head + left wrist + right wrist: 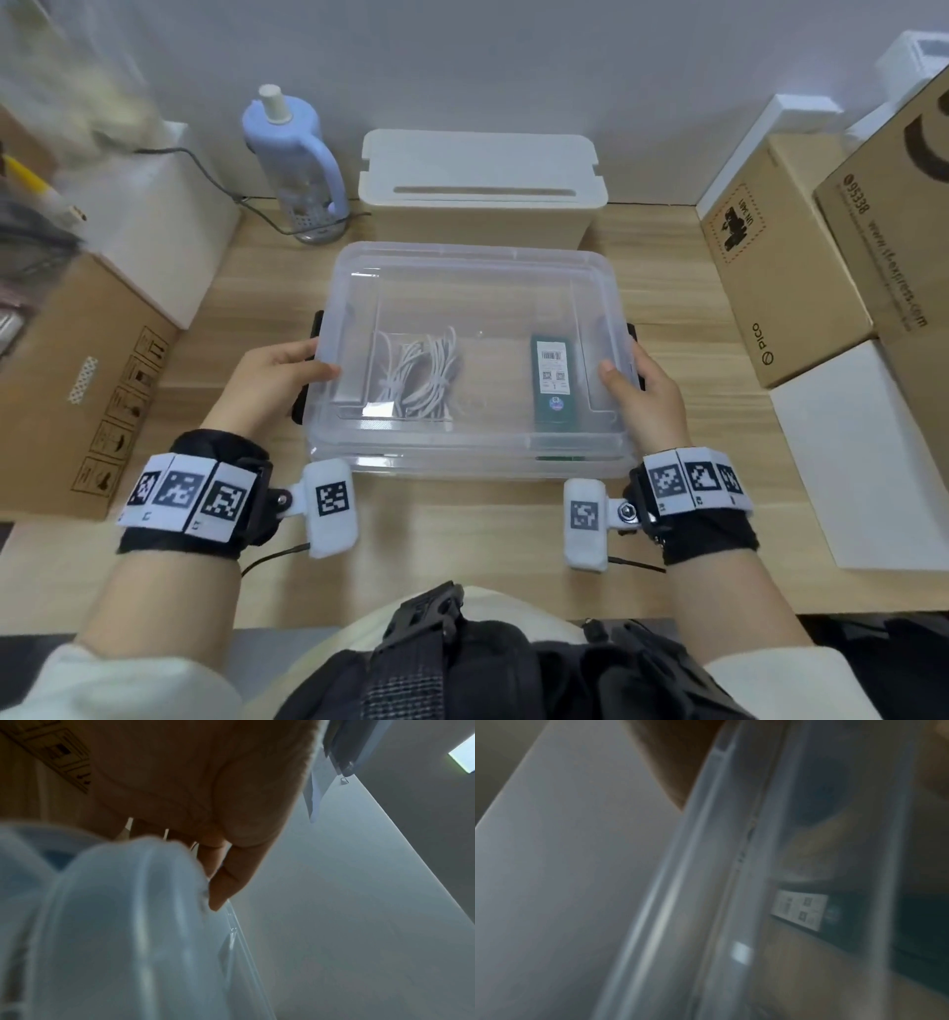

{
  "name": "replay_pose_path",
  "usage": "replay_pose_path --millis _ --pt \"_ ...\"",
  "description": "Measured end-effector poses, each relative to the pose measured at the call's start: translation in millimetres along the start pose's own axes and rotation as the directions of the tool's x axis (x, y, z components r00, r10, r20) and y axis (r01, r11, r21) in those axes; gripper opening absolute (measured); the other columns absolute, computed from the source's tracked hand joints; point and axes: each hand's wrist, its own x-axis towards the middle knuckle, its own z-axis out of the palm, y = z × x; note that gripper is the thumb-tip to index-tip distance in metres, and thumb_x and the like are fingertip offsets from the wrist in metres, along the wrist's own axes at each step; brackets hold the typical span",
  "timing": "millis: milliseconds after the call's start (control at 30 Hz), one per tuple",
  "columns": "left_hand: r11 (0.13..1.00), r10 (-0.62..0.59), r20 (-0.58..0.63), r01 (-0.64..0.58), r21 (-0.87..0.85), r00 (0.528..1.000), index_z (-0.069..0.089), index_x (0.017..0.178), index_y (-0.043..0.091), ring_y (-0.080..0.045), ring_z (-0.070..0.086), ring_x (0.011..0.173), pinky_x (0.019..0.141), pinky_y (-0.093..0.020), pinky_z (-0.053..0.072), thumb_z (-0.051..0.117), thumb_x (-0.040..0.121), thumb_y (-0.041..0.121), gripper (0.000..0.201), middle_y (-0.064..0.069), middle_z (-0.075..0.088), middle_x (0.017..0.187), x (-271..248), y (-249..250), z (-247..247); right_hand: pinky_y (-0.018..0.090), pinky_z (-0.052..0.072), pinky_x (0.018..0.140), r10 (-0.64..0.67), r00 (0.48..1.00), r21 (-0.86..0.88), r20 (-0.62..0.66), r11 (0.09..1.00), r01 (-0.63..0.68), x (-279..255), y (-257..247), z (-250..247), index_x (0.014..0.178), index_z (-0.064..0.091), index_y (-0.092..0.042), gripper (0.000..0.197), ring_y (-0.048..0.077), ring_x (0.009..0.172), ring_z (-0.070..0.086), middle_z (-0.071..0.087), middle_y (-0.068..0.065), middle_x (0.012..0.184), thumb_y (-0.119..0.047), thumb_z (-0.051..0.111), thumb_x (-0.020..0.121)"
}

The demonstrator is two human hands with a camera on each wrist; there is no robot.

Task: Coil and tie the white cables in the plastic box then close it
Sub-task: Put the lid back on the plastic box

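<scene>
The clear plastic box [477,288] sits mid-table with its clear lid on top. Through the lid I see the white cables [421,375] bundled at the left of the box, and a green device with a barcode label [552,380] at the right. My left hand [277,370] grips the box's left edge, thumb on the lid and fingers curled round the side by the black latch [316,324]. My right hand [647,385] grips the right edge the same way, by the other latch [632,331]. In the left wrist view the thumb [223,882] presses on the lid's rim [115,923]. The right wrist view shows the blurred rim [693,882] and the device label [800,908].
A white slotted box [482,180] stands right behind the plastic box, with a blue bottle [292,154] to its left. Cardboard boxes flank the table at left [77,385] and right [785,257]. A white flat box [862,452] lies at the near right.
</scene>
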Motion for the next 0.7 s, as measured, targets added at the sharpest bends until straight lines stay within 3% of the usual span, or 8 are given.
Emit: replay_pose_path --millis 100,167,233,333,467,533,633,700 --pt "1.0 -0.001 0.014 0.001 -0.023 1.0 0.066 0.112 0.02 -0.023 0.068 0.09 0.088 -0.042 0.051 0.06 0.083 0.005 0.033 -0.005 0.071 0.104 5.8 11.1 6.1 0.044 0.042 0.104 0.01 1.0 -0.004 0.0 1.0 -0.01 9.2 -7.1 0.0 0.133 0.047 -0.024 0.044 0.018 0.119 0.054 0.055 -0.003 0.133 -0.024 0.053 0.09" --pt "1.0 0.007 0.009 -0.007 -0.029 1.0 0.064 0.115 0.015 -0.02 0.066 0.091 0.092 -0.041 0.049 0.058 0.084 0.003 0.035 -0.003 0.07 0.103 10.1 19.7 12.8 0.043 0.044 0.101 0.017 1.0 -0.018 0.002 1.0 -0.017 16.2 -16.2 -1.5 0.132 0.049 -0.023 0.041 0.02 0.115 0.057 0.058 0.0 0.128 -0.021 0.051 0.091" --pt "0.999 0.017 -0.006 -0.017 -0.048 1.0 0.066 0.111 0.015 -0.014 0.065 0.083 0.088 -0.036 0.049 0.057 0.084 -0.001 0.033 0.004 0.073 0.09 14.9 25.6 17.3 0.038 0.046 0.099 0.014 1.0 -0.009 -0.017 1.0 -0.014 21.5 -25.3 -5.3 0.129 0.053 -0.019 0.038 0.02 0.113 0.058 0.06 0.003 0.126 -0.016 0.051 0.091" --pt "0.999 0.041 -0.037 -0.042 -0.029 0.998 0.071 0.088 0.024 -0.012 0.064 0.079 0.086 -0.034 0.049 0.057 0.081 -0.001 0.029 0.017 0.072 0.069 15.0 28.1 17.6 0.037 0.046 0.099 -0.017 0.999 0.034 -0.048 0.999 0.018 24.4 -31.3 -12.2 0.127 0.054 -0.013 0.038 0.02 0.114 0.058 0.06 0.005 0.126 -0.012 0.053 0.09" --pt "0.998 0.047 -0.045 -0.049 -0.029 0.998 0.072 0.082 0.028 -0.013 0.065 0.088 0.095 -0.04 0.047 0.058 0.08 -0.001 0.032 0.018 0.073 0.08 13.6 24.9 14.8 0.032 0.05 0.093 -0.032 0.998 0.065 -0.055 0.997 0.036 22.3 -27.2 -13.3 0.126 0.055 -0.015 0.037 0.017 0.109 0.06 0.062 0.001 0.121 -0.008 0.052 0.089" --pt "0.999 0.038 -0.022 -0.038 -0.026 0.999 0.071 0.085 0.028 -0.011 0.063 0.094 0.102 -0.041 0.042 0.059 0.08 -0.002 0.033 0.021 0.07 0.085 15.2 22.1 18.1 0.038 0.047 0.098 -0.018 0.999 0.027 -0.051 0.999 0.019 22.3 -19.3 -13.1 0.128 0.053 -0.017 0.039 0.019 0.113 0.057 0.059 0.002 0.124 -0.011 0.053 0.089" --pt "0.999 0.017 0.013 -0.016 -0.028 1.0 0.067 0.085 0.029 0.0 0.058 0.087 0.1 -0.033 0.04 0.055 0.083 -0.004 0.035 0.03 0.067 0.075 14.8 16.6 25.5 0.043 0.042 0.104 0.019 1.0 -0.006 -0.008 1.0 -0.019 20.8 -9.5 -11.4 0.136 0.044 -0.02 0.045 0.02 0.121 0.052 0.052 0.002 0.135 -0.021 0.052 0.091" --pt "0.999 0.019 0.014 -0.018 -0.039 1.0 0.066 0.085 0.025 0.004 0.054 0.084 0.097 -0.03 0.038 0.053 0.084 -0.004 0.031 0.028 0.061 0.088 11.9 18.1 30.6 0.043 0.04 0.105 0.035 0.999 -0.001 0.006 0.999 -0.035 21.4 -10.2 -9.5 0.138 0.041 -0.022 0.046 0.02 0.123 0.05 0.05 0.0 0.138 -0.022 0.05 0.092"
